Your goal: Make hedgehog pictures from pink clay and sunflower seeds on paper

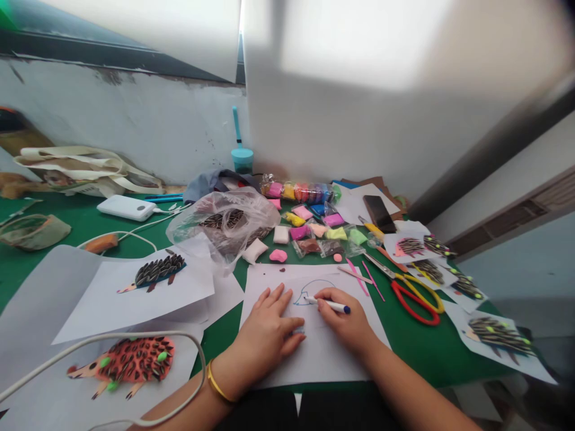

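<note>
My right hand (348,320) is closed around a white marker (335,305) with a dark blue end. Its tip touches a sheet of white paper (345,365), at a blue line drawing (309,290) of a pointed snout, an eye dot and a curved back. My left hand (269,326) lies on the same sheet, fingers spread, left of the drawing. A small bluish thing (300,328) shows by its fingers; I cannot make out what it is. A pink clay lump (278,255) and a small pink ball (337,258) sit beyond the paper.
Scissors (406,287) with red and yellow handles lie to the right, near hedgehog pictures (496,332). Clay packets (309,233) and a plastic bag (224,224) of seeds stand behind. At left are a red hedgehog picture (139,362), a white cable (135,334) and a power bank (126,208).
</note>
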### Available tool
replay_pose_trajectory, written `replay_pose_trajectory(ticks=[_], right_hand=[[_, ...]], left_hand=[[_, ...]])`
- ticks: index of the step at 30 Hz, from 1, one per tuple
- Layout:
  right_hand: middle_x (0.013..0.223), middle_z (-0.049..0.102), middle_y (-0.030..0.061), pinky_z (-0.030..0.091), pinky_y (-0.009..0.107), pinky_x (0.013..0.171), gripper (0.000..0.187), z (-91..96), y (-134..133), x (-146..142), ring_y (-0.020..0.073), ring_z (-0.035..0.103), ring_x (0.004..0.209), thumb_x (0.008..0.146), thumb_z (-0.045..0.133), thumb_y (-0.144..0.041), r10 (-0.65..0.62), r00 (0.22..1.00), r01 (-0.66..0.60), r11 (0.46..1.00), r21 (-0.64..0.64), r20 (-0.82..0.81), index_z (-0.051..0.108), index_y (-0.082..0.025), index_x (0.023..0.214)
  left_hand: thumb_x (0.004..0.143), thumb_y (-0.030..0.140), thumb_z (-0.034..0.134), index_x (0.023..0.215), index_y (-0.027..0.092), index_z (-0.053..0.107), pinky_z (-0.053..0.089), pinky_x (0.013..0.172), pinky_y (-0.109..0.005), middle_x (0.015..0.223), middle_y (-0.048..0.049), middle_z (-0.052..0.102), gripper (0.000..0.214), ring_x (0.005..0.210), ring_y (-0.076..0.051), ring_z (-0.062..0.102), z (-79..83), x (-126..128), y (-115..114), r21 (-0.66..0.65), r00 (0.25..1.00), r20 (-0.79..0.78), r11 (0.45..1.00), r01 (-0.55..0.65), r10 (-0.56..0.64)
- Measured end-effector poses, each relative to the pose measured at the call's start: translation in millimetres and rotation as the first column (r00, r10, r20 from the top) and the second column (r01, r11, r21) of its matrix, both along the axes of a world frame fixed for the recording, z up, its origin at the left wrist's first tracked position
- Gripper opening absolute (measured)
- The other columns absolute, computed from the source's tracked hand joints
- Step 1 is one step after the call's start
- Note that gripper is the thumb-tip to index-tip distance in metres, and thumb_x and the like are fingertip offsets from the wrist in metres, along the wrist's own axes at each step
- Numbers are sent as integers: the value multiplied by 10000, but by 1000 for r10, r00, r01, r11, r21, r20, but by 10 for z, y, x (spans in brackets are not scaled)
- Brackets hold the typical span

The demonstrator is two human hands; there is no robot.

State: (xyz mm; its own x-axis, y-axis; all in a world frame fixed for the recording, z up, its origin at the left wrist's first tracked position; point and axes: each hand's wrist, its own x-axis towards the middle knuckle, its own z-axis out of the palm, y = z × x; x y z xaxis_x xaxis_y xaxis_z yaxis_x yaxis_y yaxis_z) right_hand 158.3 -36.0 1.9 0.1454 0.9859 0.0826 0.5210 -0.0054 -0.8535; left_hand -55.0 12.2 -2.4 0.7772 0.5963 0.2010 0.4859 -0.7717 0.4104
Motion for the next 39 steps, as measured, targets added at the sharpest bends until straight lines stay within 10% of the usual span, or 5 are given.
replay_pose_trajectory(ticks=[39], right_hand=[[824, 700, 31, 490, 283, 721, 166, 18, -25, 12, 192, 645, 783, 869, 518, -283, 11, 998, -13, 999, 33, 58, 666, -210, 852]], left_hand=[[839, 368, 681, 1071, 313, 729, 313, 1086, -615, 1416, -114, 511, 243, 1361, -369, 388, 29, -7, 2, -10, 1000, -3, 1000, 3, -3]])
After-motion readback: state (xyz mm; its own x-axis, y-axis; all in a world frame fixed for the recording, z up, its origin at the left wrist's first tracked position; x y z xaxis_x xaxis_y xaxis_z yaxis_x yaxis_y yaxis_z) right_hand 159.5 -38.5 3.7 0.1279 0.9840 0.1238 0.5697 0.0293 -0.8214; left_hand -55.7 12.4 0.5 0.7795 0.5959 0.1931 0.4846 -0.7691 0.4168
